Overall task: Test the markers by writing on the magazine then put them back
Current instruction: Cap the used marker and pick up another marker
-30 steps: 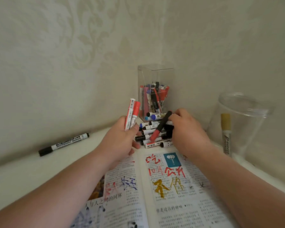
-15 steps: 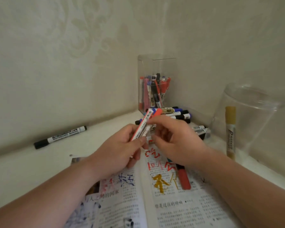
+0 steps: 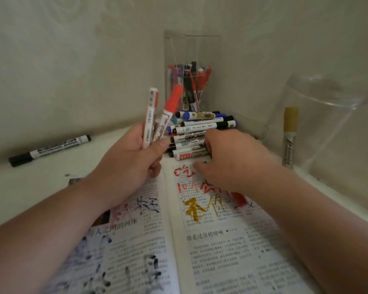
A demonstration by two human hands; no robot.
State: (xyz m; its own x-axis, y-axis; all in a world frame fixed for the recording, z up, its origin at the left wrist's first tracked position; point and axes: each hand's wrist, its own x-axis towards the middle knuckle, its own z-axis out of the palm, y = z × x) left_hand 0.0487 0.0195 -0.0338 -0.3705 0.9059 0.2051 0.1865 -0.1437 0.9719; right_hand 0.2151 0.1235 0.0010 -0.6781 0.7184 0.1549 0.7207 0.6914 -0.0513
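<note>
Head view: a white table point(image 3: 19, 187) is sitting tight in a corner where two walls point(image 3: 72, 60) are closing in behind and at right, with bare tabletop lying only at left. The left hand point(image 3: 132, 164) is gripping two red markers point(image 3: 151, 115) upright above the open magazine point(image 3: 221, 251), whose pages are carrying red, blue, gold and black scrawls. The right hand point(image 3: 232, 164) is resting against the pile of markers point(image 3: 200, 128) at the magazine's far edge; whether it is gripping one cannot be told. One marker there is reading "WHITEBOARD". One red marker point(image 3: 239, 198) is lying on the page under the right forearm. One black marker point(image 3: 51, 148), labelled "WHITEBOARD MARKER", is lying alone at left. One clear square holder point(image 3: 191, 49) is standing in the corner holding more markers, and one gold marker point(image 3: 290, 134) is standing in a clear round cup point(image 3: 327, 107).
</note>
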